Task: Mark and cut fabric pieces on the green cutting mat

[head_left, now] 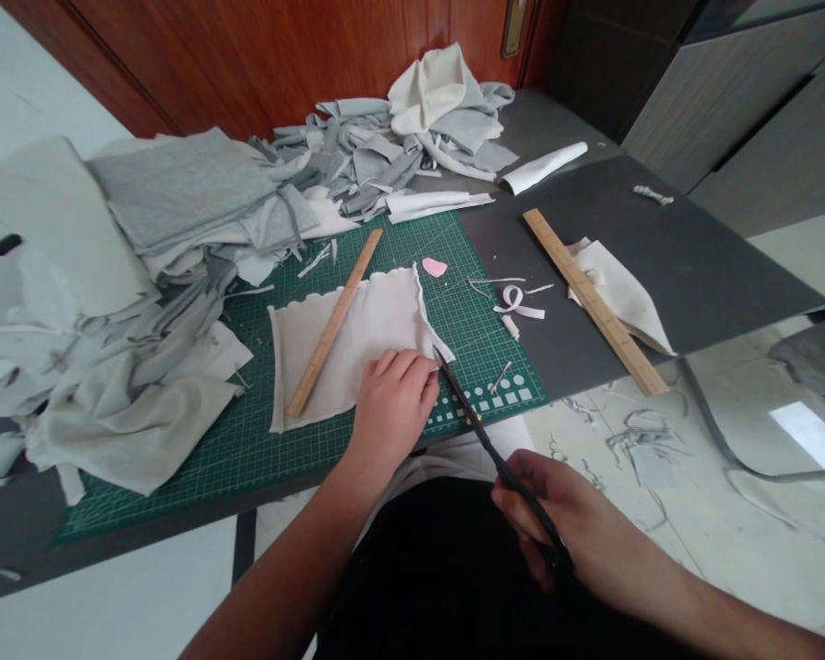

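Note:
A piece of off-white fabric (378, 316) with wavy edges lies on a green cutting mat (199, 467). My left hand (397, 394) rests on its near right part, fingers bent together and holding the fabric by the edge. My right hand (546, 504) is closed around the handles of black scissors (478, 423), below the table's front edge. The scissor tips meet the fabric's right edge, just beside my left fingers, where a narrow strip (441, 345) stands away from the piece. A wooden ruler (335, 321) lies slantwise across the fabric's left half.
Heaped grey and white cloth (199, 183) covers the back and left of the table. A pink chalk piece (434, 267) and thread scraps lie on the mat. Right of it, a second wooden ruler (591, 298) overlaps a white cloth piece (629, 289). Scraps (650, 449) litter the floor.

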{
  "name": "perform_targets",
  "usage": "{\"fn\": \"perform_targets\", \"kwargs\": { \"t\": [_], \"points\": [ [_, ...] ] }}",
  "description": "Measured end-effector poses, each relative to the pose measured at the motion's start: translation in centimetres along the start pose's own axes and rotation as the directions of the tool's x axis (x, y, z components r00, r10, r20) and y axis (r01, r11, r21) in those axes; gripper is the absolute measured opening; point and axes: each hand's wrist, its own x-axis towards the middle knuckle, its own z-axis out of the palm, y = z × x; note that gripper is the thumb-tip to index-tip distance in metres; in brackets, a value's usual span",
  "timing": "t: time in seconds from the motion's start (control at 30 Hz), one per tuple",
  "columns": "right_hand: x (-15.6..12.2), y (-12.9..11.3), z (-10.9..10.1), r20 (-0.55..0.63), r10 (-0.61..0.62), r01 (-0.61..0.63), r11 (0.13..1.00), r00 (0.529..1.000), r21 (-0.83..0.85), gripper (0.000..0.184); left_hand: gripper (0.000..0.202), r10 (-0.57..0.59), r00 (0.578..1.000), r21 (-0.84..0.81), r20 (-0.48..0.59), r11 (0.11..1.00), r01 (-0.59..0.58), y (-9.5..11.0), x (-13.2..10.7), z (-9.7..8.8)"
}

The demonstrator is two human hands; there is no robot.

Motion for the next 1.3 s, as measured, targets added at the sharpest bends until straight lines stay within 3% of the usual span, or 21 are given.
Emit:
{"fn": "perform_targets", "kwargs": {
  "t": [0.53, 0.77, 1.03, 1.3],
  "points": [
    [0.2, 0.8, -0.4, -0.011, -0.044, 0.045, 0.999, 0.999, 0.021, 0.029, 0.009, -0.026, 1.000, -0.073, 0.009, 0.997, 0.027, 0.0, 0.1, -0.1],
    [-1.5, 1.3, -0.5, -0.010, -0.036, 0.036, 0.999, 0.999, 0.034, 0.034, 0.004, -0.174, 0.983, -0.061, -0.062, 0.984, 0.170, 0.0, 0.2, 0.1],
    [-2.1, 1.1, -0.5, -0.026, -0.010, 0.010, 1.000, 1.000, 0.026, 0.038, 0.012, -0.055, 0.998, 0.050, 0.017, 0.997, 0.054, 0.3, 0.3, -0.2],
    [-2.7, 1.1, -0.6, -0.051, -0.019, 0.019, 1.000, 0.999, -0.006, 0.043, 0.019, -0.089, 0.996, 0.078, 0.025, 0.993, 0.087, 0.3, 0.3, -0.1]
  ]
}}
